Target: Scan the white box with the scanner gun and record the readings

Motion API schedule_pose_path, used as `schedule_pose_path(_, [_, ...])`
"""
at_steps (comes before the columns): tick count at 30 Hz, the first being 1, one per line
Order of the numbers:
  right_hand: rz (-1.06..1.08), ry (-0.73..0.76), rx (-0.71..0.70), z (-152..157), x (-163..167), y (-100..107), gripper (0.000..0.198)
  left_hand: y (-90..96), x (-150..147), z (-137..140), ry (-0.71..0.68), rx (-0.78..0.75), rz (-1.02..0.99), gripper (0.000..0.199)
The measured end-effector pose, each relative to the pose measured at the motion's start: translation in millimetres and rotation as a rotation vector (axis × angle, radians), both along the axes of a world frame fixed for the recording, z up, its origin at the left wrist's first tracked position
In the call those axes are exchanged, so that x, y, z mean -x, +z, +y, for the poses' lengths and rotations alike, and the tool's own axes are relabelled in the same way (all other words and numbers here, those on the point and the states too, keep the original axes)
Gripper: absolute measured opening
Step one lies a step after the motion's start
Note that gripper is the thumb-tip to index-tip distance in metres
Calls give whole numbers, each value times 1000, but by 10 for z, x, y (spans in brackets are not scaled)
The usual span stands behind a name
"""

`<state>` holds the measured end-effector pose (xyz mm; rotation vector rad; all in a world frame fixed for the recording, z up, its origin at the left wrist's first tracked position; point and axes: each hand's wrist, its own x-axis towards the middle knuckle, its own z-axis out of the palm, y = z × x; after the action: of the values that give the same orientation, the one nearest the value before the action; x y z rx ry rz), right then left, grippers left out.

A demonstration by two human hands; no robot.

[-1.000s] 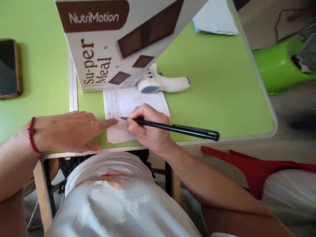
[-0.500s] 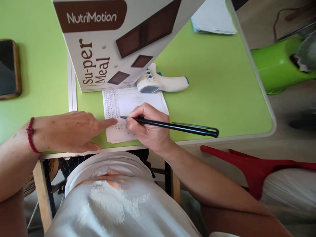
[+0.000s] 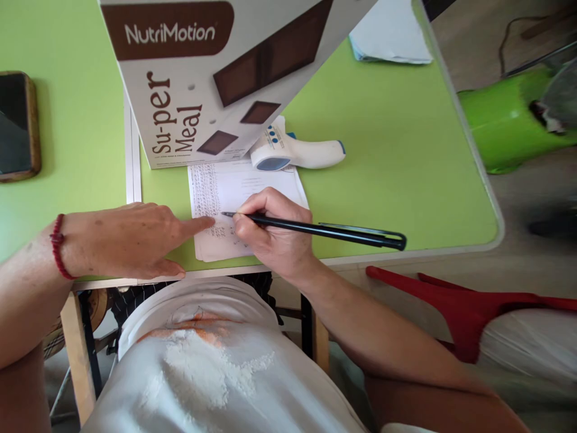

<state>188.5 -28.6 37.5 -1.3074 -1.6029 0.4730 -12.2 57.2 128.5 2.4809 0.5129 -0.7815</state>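
My right hand (image 3: 279, 231) grips a black pen (image 3: 324, 231) between thumb and fingers, its tip at or just above a sheet of paper (image 3: 238, 186) with columns of small handwriting. My left hand (image 3: 130, 240) holds nothing; its index finger is stretched out and touches the paper's left part near the pen tip, while the thumb lies apart. At the paper's far edge stand a white NutriMotion box (image 3: 175, 108) and a white and blue infrared thermometer (image 3: 311, 153). Part of the writing is hidden under my right hand.
A phone (image 3: 18, 126) in a brown case lies at the left of the green table (image 3: 383, 192). Folded paper (image 3: 392, 30) lies at the back right. Beyond the table's right edge are a bright green bin (image 3: 505, 120) and a red chair (image 3: 451, 307).
The pen's back end has swung slightly right and down, and its tip has shifted a little to the right. My left hand keeps its place on the paper.
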Motion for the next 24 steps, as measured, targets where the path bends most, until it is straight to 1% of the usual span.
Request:
schedule_pose_path(7, [-36, 0, 62, 1, -4, -3, 16, 24, 2, 2, -6, 0, -9, 70])
schedule_pose_path(9, [-50, -2, 53, -3, 6, -20, 16, 28, 4, 4, -3, -7, -7, 70])
schedule_pose_path(11, [-55, -47, -14, -16, 15, -23, 16, 25, 7, 2, -2, 0, -13, 69])
schedule_pose_path(14, [-78, -185, -209, -50, -23, 44, 11, 9, 11, -5, 0, 25, -43, 68])
schedule_pose_path(16, [-201, -242, -266, -76, -110, 138, 9, -5, 21, 1, 11, 40, -65, 67])
schedule_pose_path(18, [-392, -218, -250, -99, -240, 241, 13, -5, 50, 34, 36, 61, -96, 58])
schedule_pose_path(20, [-599, -180, -198, -120, -388, 317, 15, 26, 106, 104, 105, 79, -147, 43])
schedule_pose_path(21, [-698, -169, -150, -131, -462, 335, 15, 56, 145, 150, 158, 74, -177, 36])
schedule_pose_path(22, [-790, -175, -96, -141, -532, 339, 16, 96, 190, 201, 222, 49, -204, 32])
schedule_pose_path(24, [-936, -224, 1, -152, -666, 303, 16, 189, 292, 302, 344, -61, -209, 33])
